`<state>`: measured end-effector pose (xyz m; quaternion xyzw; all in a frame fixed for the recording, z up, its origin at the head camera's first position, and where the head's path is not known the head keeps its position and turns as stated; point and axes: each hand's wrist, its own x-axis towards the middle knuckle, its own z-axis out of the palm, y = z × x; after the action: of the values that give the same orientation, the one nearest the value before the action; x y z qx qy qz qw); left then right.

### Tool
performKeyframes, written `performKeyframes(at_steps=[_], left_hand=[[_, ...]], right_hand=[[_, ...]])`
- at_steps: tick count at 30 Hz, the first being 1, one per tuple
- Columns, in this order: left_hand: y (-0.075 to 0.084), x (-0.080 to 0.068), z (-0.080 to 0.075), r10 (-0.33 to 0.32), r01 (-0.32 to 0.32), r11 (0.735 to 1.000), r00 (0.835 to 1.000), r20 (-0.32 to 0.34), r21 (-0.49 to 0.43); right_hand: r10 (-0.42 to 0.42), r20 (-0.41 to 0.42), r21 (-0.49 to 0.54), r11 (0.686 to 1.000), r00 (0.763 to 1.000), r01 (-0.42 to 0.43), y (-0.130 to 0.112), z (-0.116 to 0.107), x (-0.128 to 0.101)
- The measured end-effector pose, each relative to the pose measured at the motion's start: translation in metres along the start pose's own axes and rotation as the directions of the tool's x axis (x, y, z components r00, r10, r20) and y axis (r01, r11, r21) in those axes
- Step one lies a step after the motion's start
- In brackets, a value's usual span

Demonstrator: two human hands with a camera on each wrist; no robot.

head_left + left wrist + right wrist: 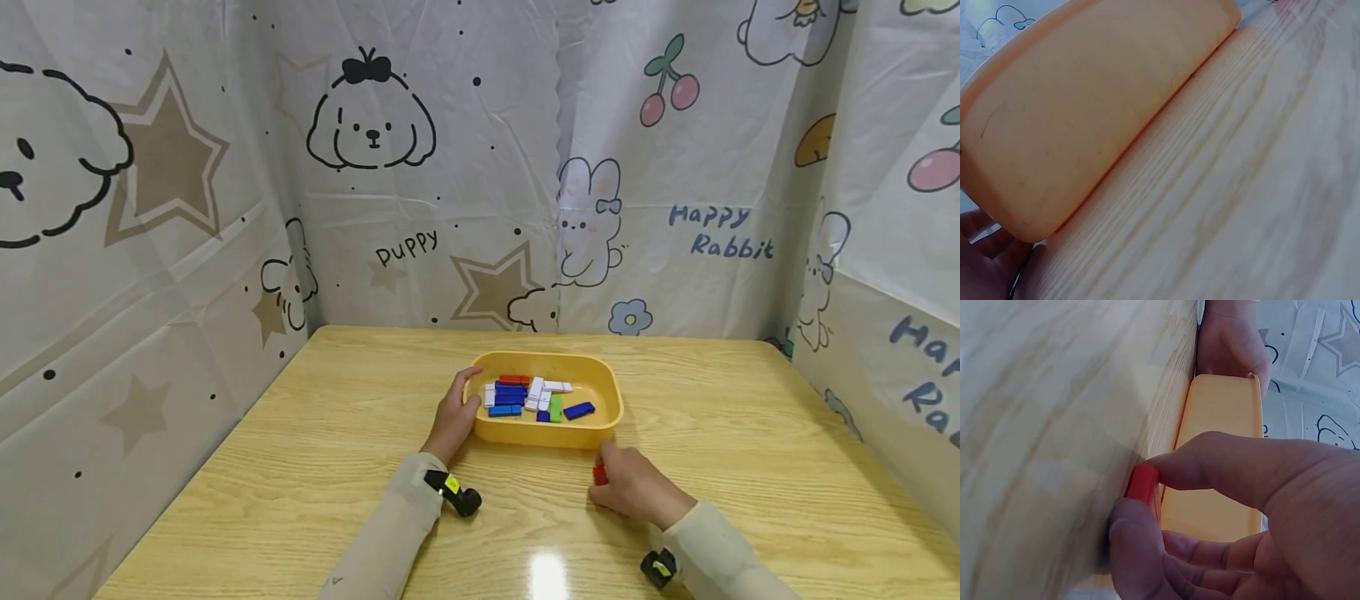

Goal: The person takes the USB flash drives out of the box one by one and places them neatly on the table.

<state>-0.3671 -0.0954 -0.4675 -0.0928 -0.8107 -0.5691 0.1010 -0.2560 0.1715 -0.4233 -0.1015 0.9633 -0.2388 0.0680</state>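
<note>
My right hand [633, 487] pinches a red block [600, 475] between thumb and forefinger, low on the desk [750, 467] just in front of the yellow tray [600, 429]. My left hand [453, 417] grips the tray's left rim, thumb hooked over the edge.

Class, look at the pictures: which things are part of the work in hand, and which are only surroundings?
In the work:
- red block, pinched by the right hand
- yellow tray, its end gripped by the left hand
- coloured blocks in the tray

Only surroundings:
- wooden table
- cartoon-print curtain
</note>
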Motion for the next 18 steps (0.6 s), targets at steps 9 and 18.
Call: performKeyframes(at_steps=[9, 18], left_hand=[[-0.0017, 0.0007, 0.0003, -0.005, 0.005, 1.000, 1.000, -0.001, -0.001], [-0.0013, 0.0006, 0.0006, -0.008, 0.008, 1.000, 1.000, -0.004, -0.003]], right_hand=[[0.026, 0.013, 0.001, 1.000, 1.000, -0.026, -0.0007, 0.0009, 0.0007], [0.041, 0.014, 0.015, 0.999, 0.999, -0.041, -0.0011, 0.0014, 0.0007]])
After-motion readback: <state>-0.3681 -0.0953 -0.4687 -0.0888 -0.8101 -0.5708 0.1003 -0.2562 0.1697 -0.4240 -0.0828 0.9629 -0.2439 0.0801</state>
